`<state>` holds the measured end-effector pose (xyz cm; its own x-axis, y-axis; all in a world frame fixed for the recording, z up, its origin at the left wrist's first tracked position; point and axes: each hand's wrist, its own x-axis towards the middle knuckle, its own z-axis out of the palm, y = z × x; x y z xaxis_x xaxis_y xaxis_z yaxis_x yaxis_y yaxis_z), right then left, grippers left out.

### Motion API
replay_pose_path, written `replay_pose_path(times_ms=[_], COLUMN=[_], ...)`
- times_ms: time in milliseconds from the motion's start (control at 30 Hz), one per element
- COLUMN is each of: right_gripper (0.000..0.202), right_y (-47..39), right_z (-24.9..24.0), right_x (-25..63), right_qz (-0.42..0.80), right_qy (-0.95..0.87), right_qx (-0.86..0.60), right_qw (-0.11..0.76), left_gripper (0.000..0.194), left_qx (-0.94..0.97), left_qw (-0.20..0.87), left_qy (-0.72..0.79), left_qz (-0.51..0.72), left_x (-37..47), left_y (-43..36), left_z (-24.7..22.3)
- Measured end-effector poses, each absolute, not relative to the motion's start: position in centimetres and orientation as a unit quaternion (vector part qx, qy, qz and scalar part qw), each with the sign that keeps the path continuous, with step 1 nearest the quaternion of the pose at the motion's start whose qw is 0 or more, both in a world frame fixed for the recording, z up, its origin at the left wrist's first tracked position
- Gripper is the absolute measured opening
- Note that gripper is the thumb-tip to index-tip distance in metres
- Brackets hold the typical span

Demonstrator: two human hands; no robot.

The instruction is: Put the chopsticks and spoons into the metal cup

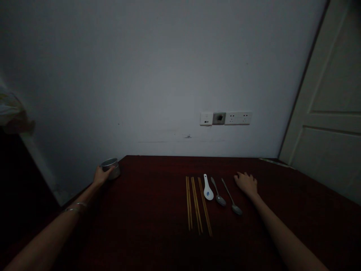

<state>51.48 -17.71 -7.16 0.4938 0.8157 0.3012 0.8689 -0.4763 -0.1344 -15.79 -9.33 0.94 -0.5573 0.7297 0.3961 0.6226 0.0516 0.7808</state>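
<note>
At the table's far left edge, my left hand (102,175) is wrapped round the side of a round metal cup (115,172) that stands upright. My right hand (247,183) lies palm down on the table with its fingers loosely spread, holding nothing. To the left of it are two metal spoons, the longer one (232,200) nearest the hand and the other (219,196) beside it. Further left lies a white soup spoon (208,191) with a blue mark in its bowl. Three pairs of wooden chopsticks (196,207) lie side by side left of that.
The dark red table (146,210) reaches back to a grey wall (158,75). A row of sockets and switches (225,118) is on the wall. A pale door (329,105) stands at the right. At the far left there is a plastic bag (12,113) on something dark.
</note>
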Motion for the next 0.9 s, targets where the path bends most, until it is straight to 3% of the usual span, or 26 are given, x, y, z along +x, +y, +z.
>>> replay_pose_path(times_ms=[233, 500, 900], right_gripper=[0.046, 0.046, 0.045], right_y=[-17.7, -17.7, -18.0], right_z=[-7.2, -7.1, -6.4], right_x=[51.5, 51.5, 51.0], right_qz=[-0.094, -0.095, -0.084], right_qy=[-0.493, -0.492, -0.491], right_qx=[-0.854, -0.855, -0.857], right_qw=[0.138, 0.131, 0.131], left_gripper=[0.048, 0.052, 0.052], left_qx=[0.503, 0.483, 0.653], left_qw=[0.061, 0.064, 0.155], left_qy=[0.719, 0.697, 0.504], left_qz=[0.475, 0.526, 0.544], left_x=[-17.3, -15.2, 4.3], left_y=[-7.9, -8.2, -8.3], left_z=[-0.5, 0.3, 5.0])
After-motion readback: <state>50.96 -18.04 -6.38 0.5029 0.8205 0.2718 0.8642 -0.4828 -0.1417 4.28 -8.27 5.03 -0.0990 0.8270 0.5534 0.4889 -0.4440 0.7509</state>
